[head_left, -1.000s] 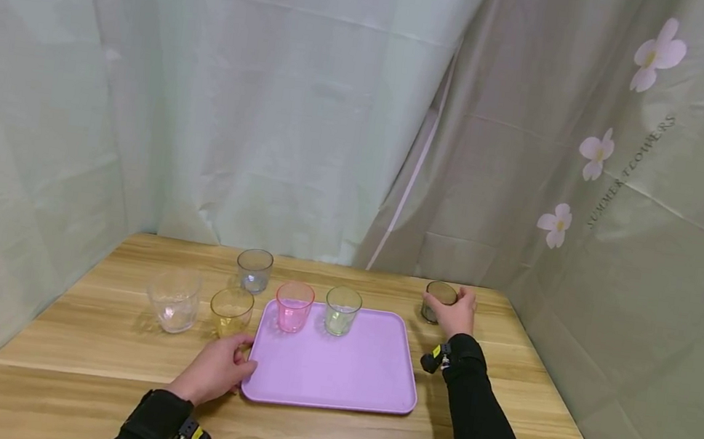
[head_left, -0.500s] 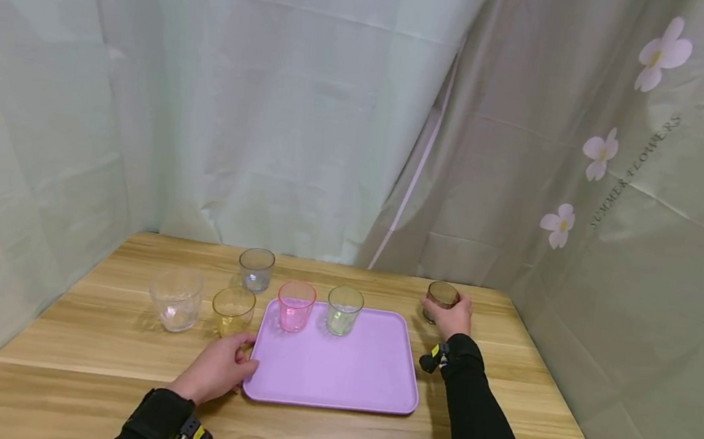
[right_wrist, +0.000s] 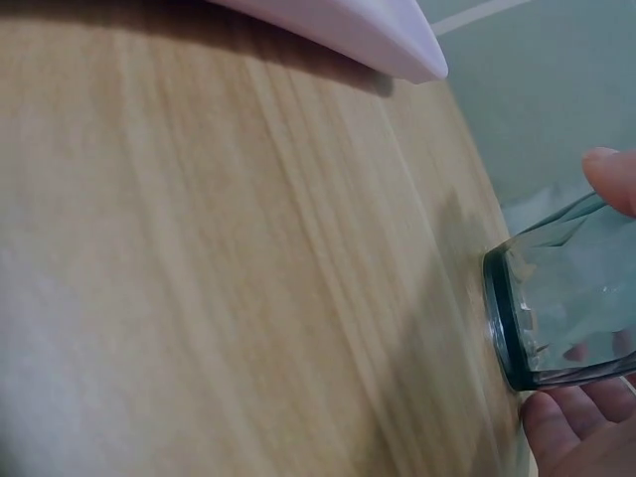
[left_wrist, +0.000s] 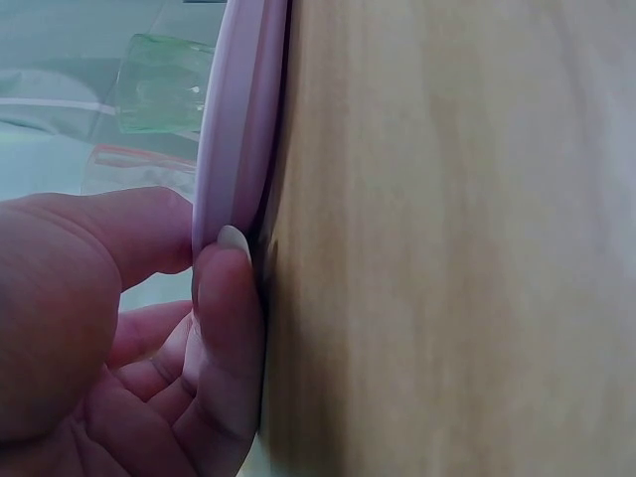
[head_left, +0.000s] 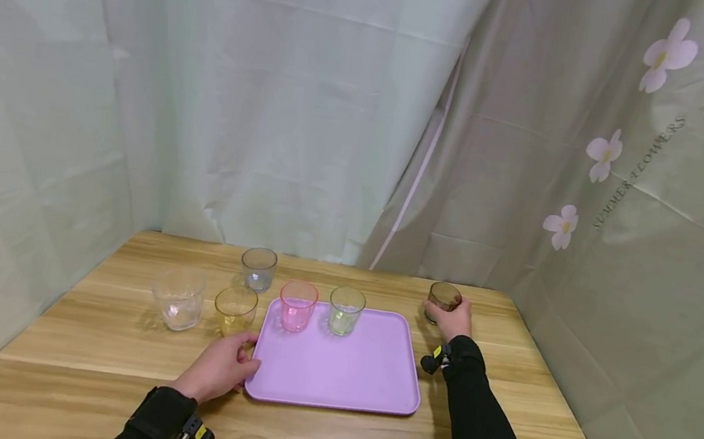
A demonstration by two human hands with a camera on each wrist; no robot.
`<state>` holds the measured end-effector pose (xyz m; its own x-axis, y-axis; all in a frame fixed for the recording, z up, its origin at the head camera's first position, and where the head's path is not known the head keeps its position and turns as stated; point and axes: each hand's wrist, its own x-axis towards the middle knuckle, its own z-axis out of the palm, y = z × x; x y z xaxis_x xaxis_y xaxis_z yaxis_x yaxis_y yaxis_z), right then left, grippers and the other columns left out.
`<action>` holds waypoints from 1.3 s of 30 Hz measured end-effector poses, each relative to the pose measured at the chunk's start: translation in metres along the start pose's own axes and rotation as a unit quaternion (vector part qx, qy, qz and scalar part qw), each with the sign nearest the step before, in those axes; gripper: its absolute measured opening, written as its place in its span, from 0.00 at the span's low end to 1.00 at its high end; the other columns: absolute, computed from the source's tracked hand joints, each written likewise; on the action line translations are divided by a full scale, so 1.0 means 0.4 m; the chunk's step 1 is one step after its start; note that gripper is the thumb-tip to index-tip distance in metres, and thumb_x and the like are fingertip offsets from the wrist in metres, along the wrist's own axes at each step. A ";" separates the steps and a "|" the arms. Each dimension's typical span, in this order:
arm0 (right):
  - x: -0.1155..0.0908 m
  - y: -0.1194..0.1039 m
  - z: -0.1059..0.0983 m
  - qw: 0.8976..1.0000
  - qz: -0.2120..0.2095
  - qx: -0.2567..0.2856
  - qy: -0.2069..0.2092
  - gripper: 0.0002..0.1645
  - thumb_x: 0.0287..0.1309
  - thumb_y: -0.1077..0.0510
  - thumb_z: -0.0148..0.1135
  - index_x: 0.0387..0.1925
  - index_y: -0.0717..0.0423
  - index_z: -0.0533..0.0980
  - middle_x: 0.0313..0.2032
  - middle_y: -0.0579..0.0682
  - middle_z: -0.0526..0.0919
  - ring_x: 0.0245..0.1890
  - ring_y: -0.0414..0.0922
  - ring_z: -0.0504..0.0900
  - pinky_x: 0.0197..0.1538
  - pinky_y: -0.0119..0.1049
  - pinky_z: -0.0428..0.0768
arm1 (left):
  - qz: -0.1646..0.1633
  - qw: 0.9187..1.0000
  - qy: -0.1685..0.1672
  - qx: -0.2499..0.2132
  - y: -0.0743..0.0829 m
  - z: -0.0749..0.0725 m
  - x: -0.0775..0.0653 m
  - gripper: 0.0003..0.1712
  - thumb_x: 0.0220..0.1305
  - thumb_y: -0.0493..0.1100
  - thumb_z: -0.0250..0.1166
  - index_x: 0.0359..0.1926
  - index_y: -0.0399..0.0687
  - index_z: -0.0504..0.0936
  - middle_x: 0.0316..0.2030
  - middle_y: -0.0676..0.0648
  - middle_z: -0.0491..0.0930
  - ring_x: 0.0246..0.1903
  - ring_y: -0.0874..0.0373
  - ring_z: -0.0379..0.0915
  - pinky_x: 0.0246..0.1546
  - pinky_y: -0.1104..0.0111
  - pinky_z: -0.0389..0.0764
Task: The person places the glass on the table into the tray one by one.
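A light purple tray (head_left: pixel 335 378) lies on the wooden table, bearing a pink glass (head_left: pixel 298 309) and a green glass (head_left: pixel 345 314) side by side along its far edge. My left hand (head_left: pixel 218 368) pinches the tray's left rim (left_wrist: pixel 238 119), the thumb over it and a fingertip against its outer side. At the back right, my right hand (head_left: pixel 454 318) holds a dark smoky glass (head_left: pixel 444 294) between thumb and fingers. The right wrist view shows this glass (right_wrist: pixel 571 298) upright to the table, its base at or just above the wood; I cannot tell which.
Left of the tray stand a yellow glass (head_left: pixel 235 311), a large clear glass (head_left: pixel 177 300) and a grey-blue glass (head_left: pixel 258 271). The yellow one is close to my left hand. Curtains (head_left: pixel 297 132) hang behind and beside the table (head_left: pixel 86 341).
The whole head view has shifted slightly, with things drifting a little to the right. Both hands keep their holds, and the glasses on the tray have not moved on it.
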<state>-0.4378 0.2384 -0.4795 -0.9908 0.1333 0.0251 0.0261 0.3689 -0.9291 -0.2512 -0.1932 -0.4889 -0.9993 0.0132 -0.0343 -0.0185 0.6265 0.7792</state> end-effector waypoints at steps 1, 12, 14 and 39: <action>0.000 0.001 0.000 1.000 0.003 0.002 0.001 0.59 0.71 0.49 0.72 0.82 0.70 0.45 0.80 0.74 0.54 0.82 0.67 0.57 0.85 0.59 0.59 | 0.000 1.000 0.000 -0.001 0.000 0.000 0.001 0.31 0.71 0.36 0.72 0.71 0.30 0.76 0.26 0.47 0.77 0.22 0.56 0.76 0.23 0.68 0.74; 0.015 0.021 -0.002 1.000 0.004 0.019 0.000 0.51 0.71 0.51 0.72 0.78 0.68 0.53 0.73 0.70 0.63 0.72 0.63 0.67 0.78 0.57 0.66 | 0.006 1.000 0.000 -0.006 -0.001 0.004 -0.002 0.30 0.70 0.35 0.72 0.70 0.31 0.77 0.26 0.47 0.76 0.21 0.55 0.76 0.23 0.68 0.74; 0.009 0.016 -0.002 1.000 0.000 0.012 -0.001 0.51 0.71 0.50 0.72 0.78 0.68 0.53 0.73 0.70 0.63 0.72 0.63 0.67 0.77 0.57 0.67 | 0.009 1.000 0.002 -0.005 -0.001 0.004 -0.001 0.30 0.70 0.35 0.72 0.70 0.30 0.77 0.26 0.47 0.76 0.21 0.55 0.75 0.23 0.68 0.74; 0.006 -0.022 -0.035 0.999 -0.011 -0.023 -0.023 0.53 0.72 0.45 0.70 0.82 0.62 0.51 0.78 0.68 0.60 0.79 0.65 0.63 0.81 0.60 0.65 | 0.006 1.000 0.001 -0.001 -0.004 0.000 -0.001 0.32 0.71 0.36 0.72 0.71 0.30 0.76 0.26 0.47 0.77 0.22 0.56 0.75 0.23 0.69 0.72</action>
<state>-0.4384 0.2484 -0.4660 -0.9962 0.0829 0.0264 0.0102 0.4125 -0.9109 -0.2507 -0.1943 -0.4900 -0.9996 0.0185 -0.0232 -0.0066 0.6246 0.7809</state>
